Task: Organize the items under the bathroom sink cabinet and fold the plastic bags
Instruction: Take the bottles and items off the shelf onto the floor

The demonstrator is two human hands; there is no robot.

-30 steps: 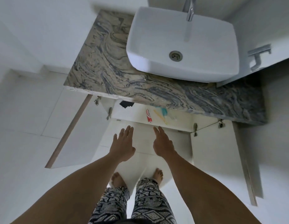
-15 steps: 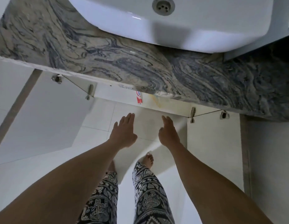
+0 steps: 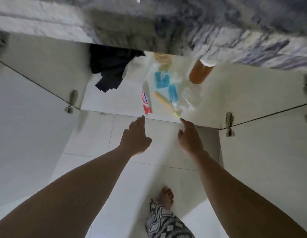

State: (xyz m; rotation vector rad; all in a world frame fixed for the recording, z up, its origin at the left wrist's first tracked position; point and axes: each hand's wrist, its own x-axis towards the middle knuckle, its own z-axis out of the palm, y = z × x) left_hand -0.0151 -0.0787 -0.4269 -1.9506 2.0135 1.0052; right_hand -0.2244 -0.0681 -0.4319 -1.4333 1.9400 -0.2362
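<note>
1. Left hand (image 3: 135, 136): fingers straight, empty; toothpaste tube (image 3: 146, 104) lay just beyond, at 12 o'clock.
2. Right hand (image 3: 189, 136): extended, empty; clear plastic bag (image 3: 168, 86) lay at its 11 o'clock, inside the cabinet (image 3: 243, 93).

Now nearer the cabinet shelf (image 3: 115, 102): left hand (image 3: 134, 137), right hand (image 3: 189, 137).

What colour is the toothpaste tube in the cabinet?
Red and white toothpaste tube, clearest in the head view.

Countertop (image 3: 218, 31), upper frame: veined stone. Bag (image 3: 187, 93) on shelf: clear glossy plastic; hinge (image 3: 229, 124): bare metal. Floor tiles (image 3: 132, 194), lower centre: smooth, glossy white.
</note>
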